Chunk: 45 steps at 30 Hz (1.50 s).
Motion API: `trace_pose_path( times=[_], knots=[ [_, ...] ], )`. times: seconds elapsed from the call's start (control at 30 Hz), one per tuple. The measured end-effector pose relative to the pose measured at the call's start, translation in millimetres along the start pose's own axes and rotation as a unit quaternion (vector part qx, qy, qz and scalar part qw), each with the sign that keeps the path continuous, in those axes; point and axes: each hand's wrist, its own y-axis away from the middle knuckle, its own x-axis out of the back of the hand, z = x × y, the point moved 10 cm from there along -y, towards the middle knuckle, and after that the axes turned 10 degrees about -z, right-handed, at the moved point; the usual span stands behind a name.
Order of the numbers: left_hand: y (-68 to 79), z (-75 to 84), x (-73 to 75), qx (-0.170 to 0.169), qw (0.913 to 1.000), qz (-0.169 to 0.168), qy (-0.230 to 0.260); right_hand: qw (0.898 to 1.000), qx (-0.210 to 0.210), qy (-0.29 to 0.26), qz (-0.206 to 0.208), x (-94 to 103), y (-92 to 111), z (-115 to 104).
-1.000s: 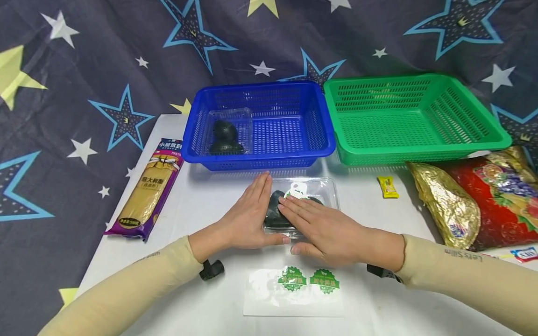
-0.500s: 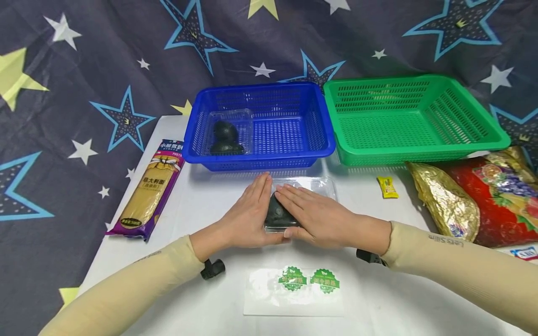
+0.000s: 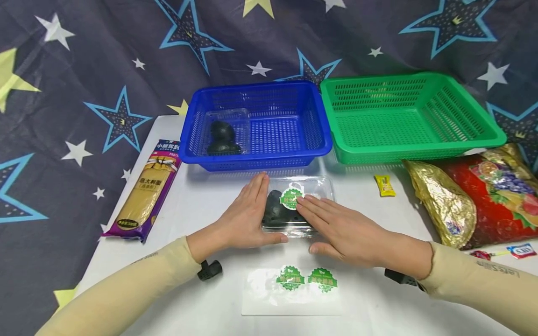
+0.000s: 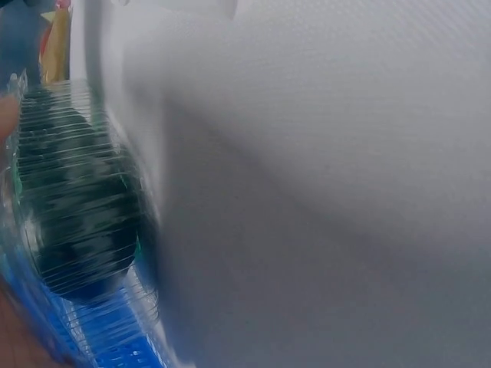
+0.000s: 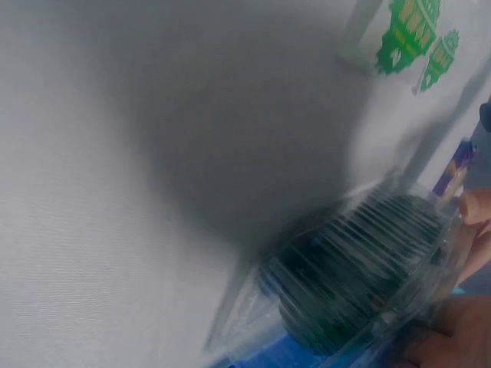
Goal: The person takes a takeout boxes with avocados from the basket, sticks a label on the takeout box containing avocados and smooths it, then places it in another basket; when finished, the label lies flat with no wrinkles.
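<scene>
A clear plastic clamshell box [image 3: 315, 184] lies on the table, with dark rounded fruit [image 3: 274, 205] that look like avocados inside. A green and white round sticker [image 3: 291, 198] is on its lid. Along the box's left side rests my left hand [image 3: 245, 217], fingers straight and thumb stretched across the front. My right hand [image 3: 349, 228] touches the lid beside the sticker with straight fingertips, its thumb apart from the box. In the left wrist view, the ribbed box wall [image 4: 77, 199] shows dark fruit behind it. Nearer the front lies a sheet [image 3: 290, 303] with two more green stickers.
Behind are a blue basket [image 3: 260, 159], holding another clear box [image 3: 241, 116] of dark fruit, and a green basket [image 3: 420, 151]. A pasta packet [image 3: 147, 186] lies left. On the right are a yellow sweet [image 3: 384, 185], a red and gold bag [image 3: 483, 200] and a lollipop [image 3: 481, 255].
My right hand slid left over the lid, covering the sticker, then moved back right, so the sticker shows again. My left hand has stayed at the box's left side.
</scene>
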Motion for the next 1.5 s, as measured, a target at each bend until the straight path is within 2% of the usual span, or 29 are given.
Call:
trace_pose_path(
  times=[0.27, 0.63, 0.77, 0.87, 1.03, 1.13, 1.27, 1.37, 1.5],
  knots=[
    [2.4, -2.2, 0.1, 0.003, 1.0000, 0.006, -0.001, 1.000, 0.008, -0.005, 0.006, 0.6, 3.9, -2.8],
    [2.8, -1.3, -2.5, -0.003, 0.9999, -0.008, 0.006, 0.996, 0.077, -0.053, -0.012, -1.9, -15.3, -19.5],
    [2.8, -1.1, -1.9, -0.004, 0.9999, -0.008, 0.006, 0.994, 0.091, -0.057, -0.023, -2.9, -18.1, -17.4],
    [2.0, -0.3, -0.9, -0.009, 0.9999, -0.005, 0.008, 0.995, 0.080, -0.053, -0.021, -1.6, -18.3, -5.8],
    [0.7, 0.4, -0.4, -0.012, 0.9998, -0.007, 0.012, 0.998, 0.033, -0.037, -0.024, -0.8, -17.1, 17.9],
    [0.8, 0.0, -0.3, -0.009, 0.9999, -0.006, 0.010, 0.999, 0.022, -0.030, -0.030, -1.4, -16.7, 22.7],
    [0.7, -0.1, -0.7, -0.006, 0.9999, -0.004, 0.009, 0.999, 0.036, -0.022, -0.022, 0.9, -14.8, 15.6],
    [0.6, 0.4, -1.3, -0.007, 0.9999, -0.006, 0.010, 0.998, 0.061, -0.022, -0.013, 3.5, -13.2, 3.5],
    [1.0, 0.8, -1.7, -0.010, 0.9998, -0.008, 0.016, 0.996, 0.081, -0.033, -0.023, 3.0, -18.6, -9.2]
  ],
)
